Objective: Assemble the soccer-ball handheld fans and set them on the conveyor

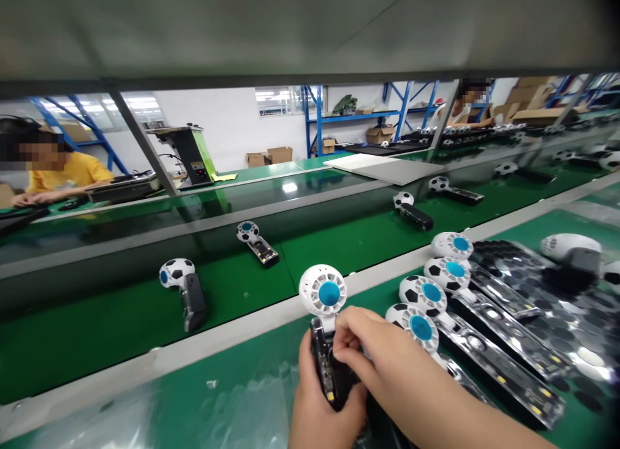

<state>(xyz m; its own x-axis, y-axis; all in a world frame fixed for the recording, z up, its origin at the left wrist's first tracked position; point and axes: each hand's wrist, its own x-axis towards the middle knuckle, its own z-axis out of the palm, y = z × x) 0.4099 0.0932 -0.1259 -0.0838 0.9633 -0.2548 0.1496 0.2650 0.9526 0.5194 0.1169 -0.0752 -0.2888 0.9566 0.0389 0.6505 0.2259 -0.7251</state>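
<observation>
My left hand (317, 407) is wrapped round the black handle of a handheld fan (323, 292), holding it upright near the front of the bench. The fan has a white football-patterned head with a blue centre, and circuit parts show along the open face of its handle. Over the upper handle, my right hand (371, 345) is closed in a pinch; whatever lies between its fingertips is hidden. To the right, several similar fans (431, 297) lie side by side with their handles pointing toward the lower right. Beside them is a sheet of dark round discs (513, 258).
Beyond the bench rail, a green conveyor belt (121, 320) carries several spaced-out fans (194, 300). A white board (385, 169) lies across the far side. One person in a yellow top (80, 171) sits at far left, another person (460, 113) at far right. A panel (290, 32) hangs overhead.
</observation>
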